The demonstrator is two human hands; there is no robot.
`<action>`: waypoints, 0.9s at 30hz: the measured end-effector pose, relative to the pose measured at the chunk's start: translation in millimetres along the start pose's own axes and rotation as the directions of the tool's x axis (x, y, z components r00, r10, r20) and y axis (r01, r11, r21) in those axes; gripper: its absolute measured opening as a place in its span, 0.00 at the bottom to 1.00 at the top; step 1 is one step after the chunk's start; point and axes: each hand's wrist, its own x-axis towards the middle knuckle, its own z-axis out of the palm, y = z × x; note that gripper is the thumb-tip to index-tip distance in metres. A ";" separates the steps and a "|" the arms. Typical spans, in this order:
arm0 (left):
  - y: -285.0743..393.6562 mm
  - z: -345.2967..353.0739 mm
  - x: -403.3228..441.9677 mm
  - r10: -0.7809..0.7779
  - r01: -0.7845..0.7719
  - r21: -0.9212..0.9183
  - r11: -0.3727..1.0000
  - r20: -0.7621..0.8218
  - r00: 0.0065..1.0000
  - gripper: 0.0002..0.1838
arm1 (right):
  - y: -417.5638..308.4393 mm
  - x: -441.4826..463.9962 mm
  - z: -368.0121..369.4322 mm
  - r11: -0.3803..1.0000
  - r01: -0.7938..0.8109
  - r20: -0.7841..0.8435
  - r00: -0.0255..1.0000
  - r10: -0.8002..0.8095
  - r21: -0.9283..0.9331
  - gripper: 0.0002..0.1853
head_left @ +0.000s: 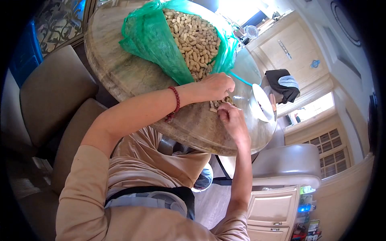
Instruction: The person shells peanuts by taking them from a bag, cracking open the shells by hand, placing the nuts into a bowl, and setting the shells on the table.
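Observation:
Many unshelled peanuts [195, 40] fill an open green plastic bag [150, 40] lying on the table. My left hand [217, 86] is just below the bag's mouth, its fingers curled and thumb pointing down; a red bead bracelet [177, 102] circles that wrist. Close by, my right hand [233, 119] has its fingers pinched together. What either hand holds is too small or hidden to make out. Between and under the hands lies a small heap of broken peanut shells [214, 105]. To the right of my hands stands a white bowl [261, 103] with a few dark bits inside.
The round stone-patterned table [116, 76] has its edge close to my lap. Brown chairs [56, 92] stand on the left, and another chair [285, 160] is on the right. A bin [204, 178] sits on the floor below the table, near a cream cabinet [271, 207].

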 end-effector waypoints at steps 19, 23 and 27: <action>4.8 -9.8 2.0 -0.057 0.057 0.039 0.998 0.015 0.998 0.08 | 178.5 22.2 -97.7 0.910 -0.377 -0.553 0.801 0.228 -0.171 0.05; 3.4 -13.1 3.1 -0.057 0.058 0.063 0.996 -0.024 0.998 0.08 | 218.5 20.7 -95.4 0.839 -0.404 -0.472 0.857 0.207 -0.366 0.06; 7.0 -17.3 2.4 -0.016 0.022 0.082 0.996 -0.073 0.997 0.08 | 229.3 14.4 -79.7 0.826 -0.399 -0.480 0.858 0.184 -0.398 0.06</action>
